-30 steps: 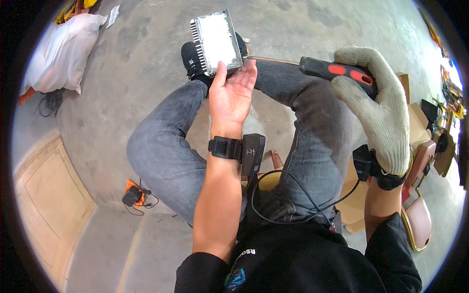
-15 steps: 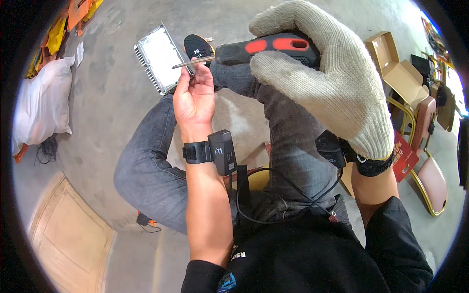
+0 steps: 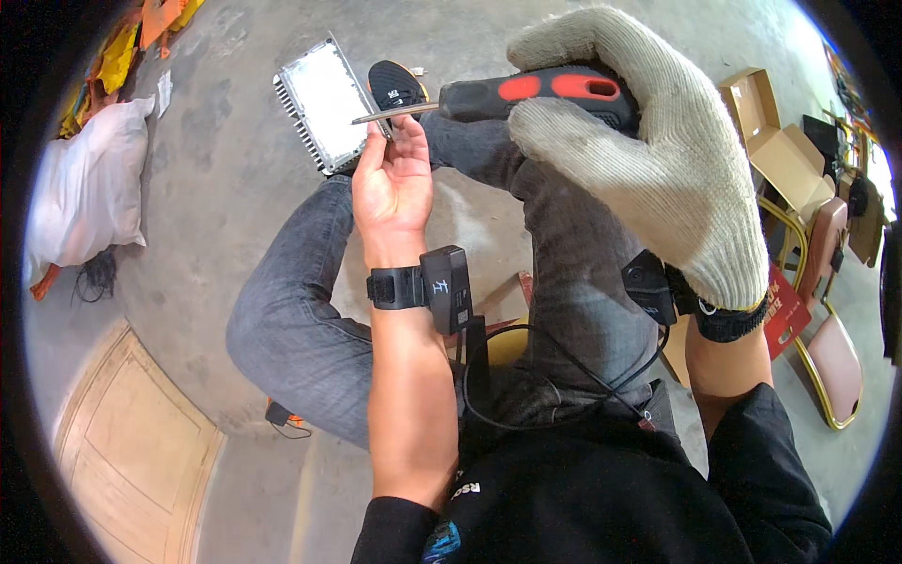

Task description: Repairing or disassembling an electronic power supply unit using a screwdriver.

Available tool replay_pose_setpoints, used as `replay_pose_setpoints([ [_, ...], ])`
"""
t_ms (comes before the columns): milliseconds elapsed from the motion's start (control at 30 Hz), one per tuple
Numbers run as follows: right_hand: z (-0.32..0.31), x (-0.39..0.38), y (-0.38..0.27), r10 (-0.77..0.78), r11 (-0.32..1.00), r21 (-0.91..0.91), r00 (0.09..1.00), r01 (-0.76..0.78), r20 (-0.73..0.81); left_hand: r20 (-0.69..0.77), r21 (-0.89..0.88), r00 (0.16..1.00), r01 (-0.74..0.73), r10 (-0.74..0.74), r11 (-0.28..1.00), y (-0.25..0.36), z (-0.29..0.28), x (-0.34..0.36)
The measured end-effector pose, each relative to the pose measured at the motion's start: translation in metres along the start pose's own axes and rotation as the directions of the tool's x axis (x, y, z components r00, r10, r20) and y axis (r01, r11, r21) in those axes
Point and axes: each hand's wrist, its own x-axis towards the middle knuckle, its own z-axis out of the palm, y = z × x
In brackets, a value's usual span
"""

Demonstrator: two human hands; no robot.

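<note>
My bare left hand [image 3: 395,188] grips the lower right corner of a finned metal housing [image 3: 327,105], its thumb and fingers at the edge. The housing is tilted, with a bright pale face and a row of fins down its left side. In a thick knitted glove, my right hand [image 3: 648,150] is closed round the black and red handle of a screwdriver [image 3: 534,92]. The screwdriver lies nearly level and points left. Its shaft passes just above my left fingertips, and the tip appears over the housing's face; whether it touches cannot be made out.
Below the hands are my bent legs in grey jeans [image 3: 301,301] and a black shoe [image 3: 395,86]. A black cable [image 3: 573,348] loops across my lap. A white sack [image 3: 94,179] stands left; an open cardboard box [image 3: 785,164] and chairs [image 3: 832,367] are at right.
The whole view has shifted slightly, so things appear a little farther right. Both hands keep the same grips, and the screwdriver stays in about the same place against the housing.
</note>
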Motion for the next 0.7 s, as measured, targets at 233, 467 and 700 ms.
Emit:
replay_pose_setpoints([
  [233, 0.003, 0.002, -0.013, 0.077, 0.990, -0.115, 0.996, -0.083, -0.052, 0.071, 0.033, 0.997, 0.034, -0.036, 0.999, 0.000, -0.005, 0.000],
  [467, 0.023, 0.008, 0.000, 0.168, 0.970, 0.189, 0.983, -0.150, -0.078, 0.008, 0.124, 0.999, -0.051, 0.050, 0.991, -0.009, -0.002, 0.003],
  [700, 0.052, 0.022, 0.018, 0.309, 0.735, 0.586, 0.938, -0.341, 0.158, -0.003, 0.144, 0.990, -0.137, 0.139, 0.980, -0.026, -0.001, 0.002],
])
